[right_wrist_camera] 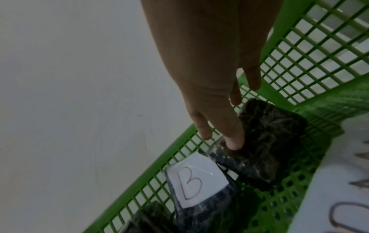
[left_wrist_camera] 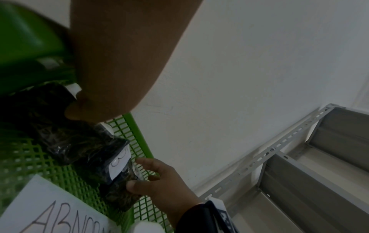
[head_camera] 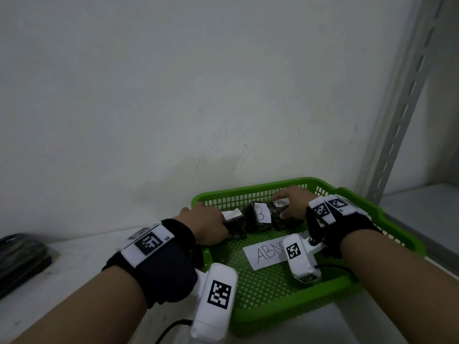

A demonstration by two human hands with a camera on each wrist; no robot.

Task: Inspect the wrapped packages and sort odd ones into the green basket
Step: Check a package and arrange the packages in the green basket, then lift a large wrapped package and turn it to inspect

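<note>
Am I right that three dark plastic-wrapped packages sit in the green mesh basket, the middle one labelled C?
Not quite. The middle dark plastic-wrapped package in the green mesh basket carries a white label reading B, not C. The right wrist view shows it plainly.

Three dark wrapped packages (head_camera: 258, 217) lie in a row inside the green basket (head_camera: 387, 219). The left hand (head_camera: 206, 225) grips the leftmost, the right hand (head_camera: 294, 203) the rightmost. A paper sign (head_camera: 263, 254) lies on the basket floor.
</note>
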